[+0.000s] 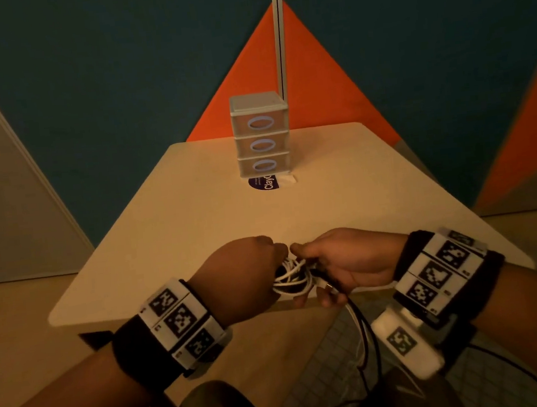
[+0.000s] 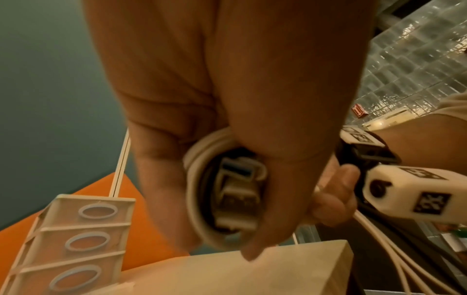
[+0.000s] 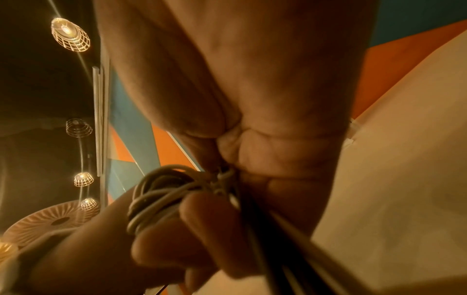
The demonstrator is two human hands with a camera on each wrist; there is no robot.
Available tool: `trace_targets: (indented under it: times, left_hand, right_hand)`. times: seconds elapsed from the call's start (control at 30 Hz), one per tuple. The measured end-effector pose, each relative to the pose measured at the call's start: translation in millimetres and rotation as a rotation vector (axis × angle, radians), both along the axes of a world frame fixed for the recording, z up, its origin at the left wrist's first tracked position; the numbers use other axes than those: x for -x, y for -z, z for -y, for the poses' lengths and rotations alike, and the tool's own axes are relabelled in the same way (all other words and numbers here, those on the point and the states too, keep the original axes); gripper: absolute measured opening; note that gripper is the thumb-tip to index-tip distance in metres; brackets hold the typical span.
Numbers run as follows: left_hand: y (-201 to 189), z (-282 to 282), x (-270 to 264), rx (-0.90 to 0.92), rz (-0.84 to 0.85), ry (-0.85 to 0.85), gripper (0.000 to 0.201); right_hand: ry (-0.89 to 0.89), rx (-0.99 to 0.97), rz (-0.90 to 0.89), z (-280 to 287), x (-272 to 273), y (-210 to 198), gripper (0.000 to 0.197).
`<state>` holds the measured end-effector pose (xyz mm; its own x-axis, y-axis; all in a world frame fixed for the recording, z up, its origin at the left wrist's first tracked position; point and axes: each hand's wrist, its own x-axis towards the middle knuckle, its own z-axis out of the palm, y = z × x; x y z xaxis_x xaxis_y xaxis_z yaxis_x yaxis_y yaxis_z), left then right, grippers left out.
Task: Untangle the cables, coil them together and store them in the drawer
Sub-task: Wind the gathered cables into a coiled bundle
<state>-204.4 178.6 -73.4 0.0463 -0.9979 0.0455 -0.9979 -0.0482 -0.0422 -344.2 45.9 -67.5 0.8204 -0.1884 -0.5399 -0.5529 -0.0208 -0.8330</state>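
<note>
"Blue and orange walls stand behind the tabletop (image 1: 196, 216). What is on it?"

"A little drawer tower (image 1: 261, 134) with three shut drawers sits at the far edge, on a purple sticker (image 1: 263, 183)."

"Where are the cables?"

"The cable coil (image 1: 292, 279) is over the near edge. The left hand (image 1: 238, 278) wraps its fingers around the loops. The right hand (image 1: 342, 266) pinches the loose ends, which hang off the edge."

"How do they feel?"

"Probably light, bendy and springy. Hold the whole bunch across its loops, or it may pop open."
</note>
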Motion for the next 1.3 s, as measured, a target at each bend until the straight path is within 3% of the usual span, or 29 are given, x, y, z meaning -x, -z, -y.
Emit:
trace_targets:
  times: [0.13,0.2,0.3,0.4,0.5,0.6,0.77,0.83,0.9,0.97,1.07,1.17,1.3]
  left_hand:
    - [-3,2,3,-0.042,0.038,-0.036,0.028]
    - [-4,3,5,-0.064,0.064,-0.064,0.025]
    - [-12,4,10,-0.118,0.052,-0.106,0.020]
    - [-17,10,18,-0.216,0.194,-0.074,0.027]
    - [-18,16,26,-0.271,0.228,-0.124,0.022]
    - [-16,15,29,-0.298,0.227,-0.151,0.022]
    - [-12,10,21,-0.233,0.238,-0.174,0.023]
    - [-14,7,16,-0.120,0.193,-0.181,0.049]
    - [-18,2,8,-0.011,0.118,-0.135,0.086]
    - [-25,-7,-2,0.149,-0.010,-0.066,0.106]
    - [-29,-19,-19,0.312,-0.421,-0.025,0.122]
    - [-18,-19,-26,0.330,-0.842,-0.030,0.115]
    - [-3,-9,-15,0.249,-1.149,0.155,0.070]
  right_hand:
    - [-0.158,-0.063,-0.033,9,-3,-10,0.072]
    - [-0.216,-0.030,-0.054,11,-5,-14,0.073]
    - [-0.287,0.130,-0.069,8,-9,-19,0.059]
    - [-0.310,0.332,-0.098,-1,-17,-20,0.044]
    - [-0.328,0.545,-0.117,-11,-26,-12,0.024]
    - [-0.277,0.624,-0.118,-18,-29,-2,0.008]
    - [-0.272,0.770,-0.039,-19,-28,10,0.023]
    - [-0.255,0.767,0.014,-16,-26,9,0.023]
    - [-0.186,0.663,0.088,-11,-21,7,0.018]
    - [-0.095,0.542,0.171,-5,-16,2,0.014]
    - [0.026,0.397,0.328,3,-9,-5,0.007]
    - [0.084,0.280,0.462,3,-6,-13,0.006]
    - [0.028,0.088,0.594,-10,-9,-16,0.016]
